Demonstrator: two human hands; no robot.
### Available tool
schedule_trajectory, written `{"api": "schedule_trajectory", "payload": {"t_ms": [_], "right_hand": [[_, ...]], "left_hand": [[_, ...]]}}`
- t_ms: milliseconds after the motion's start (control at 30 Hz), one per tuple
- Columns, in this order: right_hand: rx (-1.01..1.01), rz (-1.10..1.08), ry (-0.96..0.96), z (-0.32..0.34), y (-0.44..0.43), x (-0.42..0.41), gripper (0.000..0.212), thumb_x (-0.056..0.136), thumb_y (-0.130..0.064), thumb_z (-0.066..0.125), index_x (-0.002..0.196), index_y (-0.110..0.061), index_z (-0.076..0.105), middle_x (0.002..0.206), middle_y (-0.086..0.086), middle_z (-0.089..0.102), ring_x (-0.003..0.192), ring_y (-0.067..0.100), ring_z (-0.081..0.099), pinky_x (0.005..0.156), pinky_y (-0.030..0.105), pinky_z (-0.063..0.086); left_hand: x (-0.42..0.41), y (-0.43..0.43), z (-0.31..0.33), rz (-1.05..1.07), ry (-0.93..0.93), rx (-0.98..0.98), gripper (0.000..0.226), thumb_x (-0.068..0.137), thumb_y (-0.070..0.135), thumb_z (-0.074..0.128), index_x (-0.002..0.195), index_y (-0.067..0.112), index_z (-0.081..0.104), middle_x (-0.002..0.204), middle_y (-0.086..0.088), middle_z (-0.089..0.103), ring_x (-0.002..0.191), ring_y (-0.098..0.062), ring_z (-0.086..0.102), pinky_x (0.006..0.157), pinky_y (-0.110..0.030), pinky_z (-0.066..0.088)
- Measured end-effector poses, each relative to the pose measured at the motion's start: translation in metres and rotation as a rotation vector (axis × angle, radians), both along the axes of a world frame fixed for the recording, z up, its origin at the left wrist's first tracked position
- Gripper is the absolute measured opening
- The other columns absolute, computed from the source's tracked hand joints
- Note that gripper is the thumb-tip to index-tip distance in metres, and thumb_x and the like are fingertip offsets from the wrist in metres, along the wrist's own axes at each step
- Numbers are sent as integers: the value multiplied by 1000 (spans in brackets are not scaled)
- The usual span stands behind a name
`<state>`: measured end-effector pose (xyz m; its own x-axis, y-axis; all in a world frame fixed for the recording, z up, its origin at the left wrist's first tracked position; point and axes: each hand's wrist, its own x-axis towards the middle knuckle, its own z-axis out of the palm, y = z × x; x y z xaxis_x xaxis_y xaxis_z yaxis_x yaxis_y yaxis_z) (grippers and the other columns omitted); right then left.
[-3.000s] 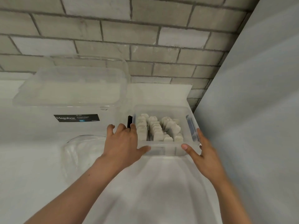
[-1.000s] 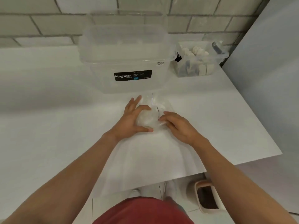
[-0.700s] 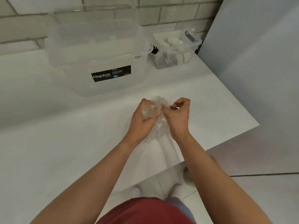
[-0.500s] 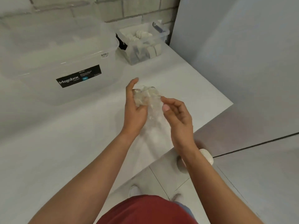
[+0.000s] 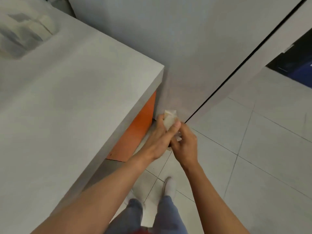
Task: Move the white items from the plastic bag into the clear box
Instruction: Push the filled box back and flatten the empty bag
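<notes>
Both hands hold the crumpled clear plastic bag (image 5: 170, 119) low beside the table's right corner, above the floor. My left hand (image 5: 157, 139) grips the bag from the left, and my right hand (image 5: 184, 142) has its fingers curled round the lower part. The clear box (image 5: 25, 36) with the white items shows blurred at the top left, on the white table (image 5: 67, 98). The bag looks squashed into a small wad; what it holds cannot be made out.
A grey wall panel (image 5: 185, 48) stands right of the table, with a dark gap running down it. An orange panel (image 5: 136, 132) sits under the table edge. Tiled floor (image 5: 253, 157) spreads to the right; my feet are below.
The view has swung right and down, away from the boxes. Both hands have carried the crumpled bag off the tabletop to beside the table's corner, squeezing it smaller.
</notes>
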<state>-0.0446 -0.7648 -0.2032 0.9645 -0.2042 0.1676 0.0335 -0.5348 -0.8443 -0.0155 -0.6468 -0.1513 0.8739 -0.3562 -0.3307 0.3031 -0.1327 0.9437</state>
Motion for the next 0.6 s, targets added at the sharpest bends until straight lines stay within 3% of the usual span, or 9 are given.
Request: {"api": "schedule_trajectory", "payload": {"t_ms": [67,167,233,267,367,467,600], "right_hand": [[33,-68,83,-48,-22,3,15,90,-15,65,104,-15,67,92,-9,69,81,12,65,66,38,54],[43,-177,197,-130,-52,10,9,88,-14,72,92,-15,64,77,-7,64,72,14,60,65,42,52],[34,-207,257,-190,-71,16,11,88,-17,74,93,-14,66,79,-6,65,73,13,61,65,37,53],[32,-209,273,-220,-79,19,12,87,-18,75,95,-13,67,83,-6,67,76,14,62,66,34,52],[-53,-181,286,-303,-93,28,20,84,-13,75,104,-14,72,99,-6,70,98,18,55,76,32,50],[-140,-135,251,-384,-95,35,26,81,-8,75,108,-10,73,121,0,61,107,19,52,86,28,48],[-263,-89,284,-463,-95,50,28,83,-9,73,111,-5,71,113,9,53,95,21,56,78,36,55]], "left_hand": [[12,-17,-38,-57,65,63,43,96,54,49,133,34,41,123,10,58,93,19,57,72,-6,49],[28,-32,-111,-62,72,150,28,95,58,46,123,54,45,120,30,54,111,22,48,83,-1,40],[34,-27,-187,63,73,256,26,97,48,54,122,45,50,116,29,57,111,17,51,84,0,38],[35,-23,-230,109,66,355,27,95,39,62,121,39,54,117,21,59,114,7,55,90,-6,41],[36,-11,-343,42,34,656,44,83,17,70,125,28,59,128,3,56,121,-18,57,105,-36,46],[39,-24,-414,59,57,716,64,80,12,71,138,27,50,137,-1,46,125,-22,53,106,-38,45],[50,-54,-490,5,60,651,92,81,9,73,154,36,23,151,1,31,134,-20,43,110,-42,43]]}}
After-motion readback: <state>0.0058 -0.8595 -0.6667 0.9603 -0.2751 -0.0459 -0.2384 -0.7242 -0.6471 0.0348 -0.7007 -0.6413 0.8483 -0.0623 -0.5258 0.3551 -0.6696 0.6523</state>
